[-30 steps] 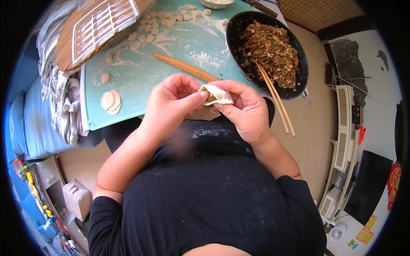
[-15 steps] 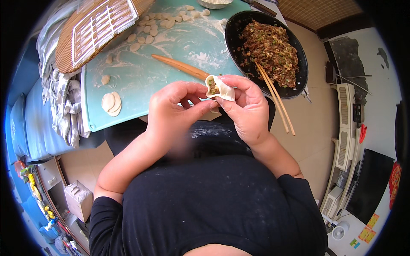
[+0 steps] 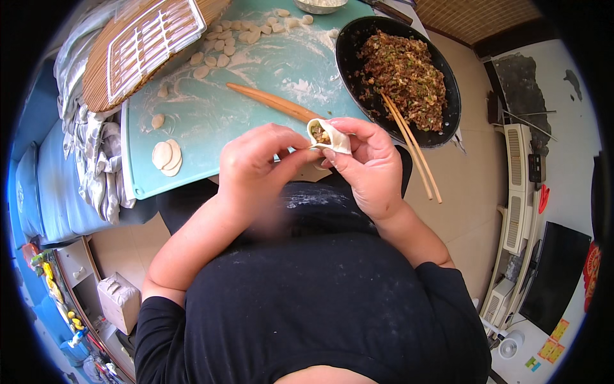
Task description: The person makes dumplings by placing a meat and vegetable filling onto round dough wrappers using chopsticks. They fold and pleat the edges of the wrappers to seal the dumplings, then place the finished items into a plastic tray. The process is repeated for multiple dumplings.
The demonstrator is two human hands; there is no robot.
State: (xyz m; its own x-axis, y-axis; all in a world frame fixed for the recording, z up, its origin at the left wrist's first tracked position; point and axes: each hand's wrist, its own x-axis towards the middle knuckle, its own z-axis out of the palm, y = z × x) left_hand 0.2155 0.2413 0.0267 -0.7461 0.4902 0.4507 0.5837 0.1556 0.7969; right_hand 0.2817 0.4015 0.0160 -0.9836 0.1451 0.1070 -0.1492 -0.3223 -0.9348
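A half-folded dumpling (image 3: 337,140) is held up between my hands, above the near edge of the mat. Its left end gapes and shows brown and green filling; the right end is pressed together. My right hand (image 3: 369,153) pinches the closed end between thumb and fingers. My left hand (image 3: 262,157) has thumb and forefinger closed at the rim of the open end. Behind the dumpling lies a wooden rolling pin (image 3: 268,100) on the floured green mat (image 3: 211,142). A few round dough wrappers (image 3: 164,155) overlap at the mat's left.
At the right, a black pan (image 3: 348,61) holds minced filling (image 3: 406,80), with chopsticks (image 3: 409,144) resting over its rim. Several dough pieces (image 3: 230,41) lie at the back. A clear plastic tray (image 3: 153,48) sits on a round woven mat (image 3: 96,83) at the far left, above crumpled cloth (image 3: 102,166).
The dumpling's open end has turned a little more toward view. My left thumb and forefinger have come together at its rim; my right hand keeps its pinch.
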